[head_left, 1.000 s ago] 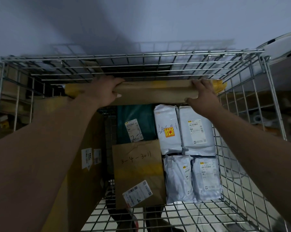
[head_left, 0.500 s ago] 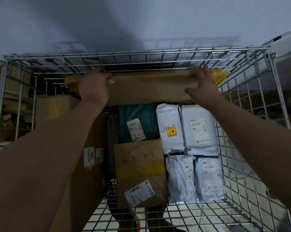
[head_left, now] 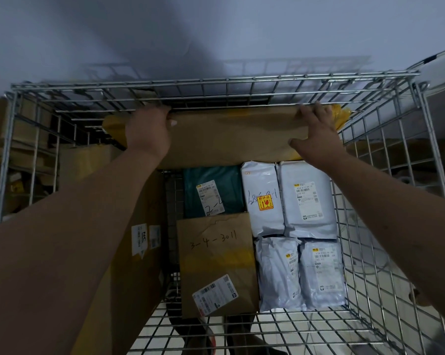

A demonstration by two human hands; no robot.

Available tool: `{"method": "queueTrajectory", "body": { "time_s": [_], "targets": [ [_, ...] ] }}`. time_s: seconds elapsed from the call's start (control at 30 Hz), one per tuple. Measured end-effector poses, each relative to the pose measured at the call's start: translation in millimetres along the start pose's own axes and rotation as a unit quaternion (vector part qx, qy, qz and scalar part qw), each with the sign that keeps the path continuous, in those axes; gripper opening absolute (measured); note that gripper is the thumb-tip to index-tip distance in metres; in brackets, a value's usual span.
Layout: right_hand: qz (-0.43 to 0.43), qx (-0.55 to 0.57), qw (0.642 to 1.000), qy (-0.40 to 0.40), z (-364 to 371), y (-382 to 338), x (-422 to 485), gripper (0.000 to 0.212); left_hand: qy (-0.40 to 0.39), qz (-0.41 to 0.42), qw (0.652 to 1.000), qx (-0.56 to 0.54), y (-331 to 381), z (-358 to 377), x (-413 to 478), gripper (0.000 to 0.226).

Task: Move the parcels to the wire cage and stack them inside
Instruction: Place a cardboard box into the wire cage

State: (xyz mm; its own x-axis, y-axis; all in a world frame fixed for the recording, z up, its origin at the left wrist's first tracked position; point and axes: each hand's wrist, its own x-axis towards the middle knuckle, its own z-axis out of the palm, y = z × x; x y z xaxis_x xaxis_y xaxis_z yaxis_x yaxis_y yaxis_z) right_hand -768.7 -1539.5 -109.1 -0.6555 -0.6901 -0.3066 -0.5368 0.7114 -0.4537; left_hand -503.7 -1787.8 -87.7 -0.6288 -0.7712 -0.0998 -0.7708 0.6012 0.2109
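A long flat brown parcel [head_left: 231,137] with yellow tape at both ends stands against the far wall of the wire cage [head_left: 216,82]. My left hand [head_left: 148,133] grips its top edge near the left end. Near the right end, my right hand [head_left: 316,135] lies flat on the parcel's face, fingers spread up to the top edge. Below lie a green bag [head_left: 212,190], a brown box [head_left: 216,262] marked 3-4-3011, and several white mailer bags [head_left: 295,201].
A tall brown carton [head_left: 129,252] stands along the cage's left side, partly behind my left arm. Shelves with boxes [head_left: 24,155] show through the left mesh. The cage's front mesh [head_left: 254,334] runs along the bottom. A pale wall rises behind the cage.
Both hands have pushed the long brown parcel farther back and up, so it now stands more upright against the cage's rear wall.
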Motion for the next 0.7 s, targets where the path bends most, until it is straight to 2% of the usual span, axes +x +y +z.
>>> {"method": "queueTrajectory", "body": {
  "time_s": [0.17, 0.3, 0.47, 0.57, 0.7],
  "targets": [
    [-0.003, 0.043, 0.996, 0.076, 3, -16, -21, 0.064, 0.037, 0.018, 0.999, -0.015, 4, 6, -18, 0.047],
    [-0.013, 0.052, 0.995, 0.086, 14, -35, -37, 0.06, 0.062, 0.039, 0.996, -0.051, 10, 13, -39, 0.044],
    [-0.035, 0.134, 0.99, -0.009, 36, -68, -67, 0.042, 0.039, 0.032, 0.992, -0.114, 24, 27, -81, 0.042],
    [-0.049, 0.168, 0.984, -0.038, 50, -85, -89, 0.033, 0.014, -0.001, 0.984, -0.175, 29, 34, -112, 0.036],
    [-0.025, 0.209, 0.974, -0.084, 67, -99, -116, 0.029, -0.024, -0.017, 0.966, -0.255, 32, 40, -148, 0.028]
  ]
}}
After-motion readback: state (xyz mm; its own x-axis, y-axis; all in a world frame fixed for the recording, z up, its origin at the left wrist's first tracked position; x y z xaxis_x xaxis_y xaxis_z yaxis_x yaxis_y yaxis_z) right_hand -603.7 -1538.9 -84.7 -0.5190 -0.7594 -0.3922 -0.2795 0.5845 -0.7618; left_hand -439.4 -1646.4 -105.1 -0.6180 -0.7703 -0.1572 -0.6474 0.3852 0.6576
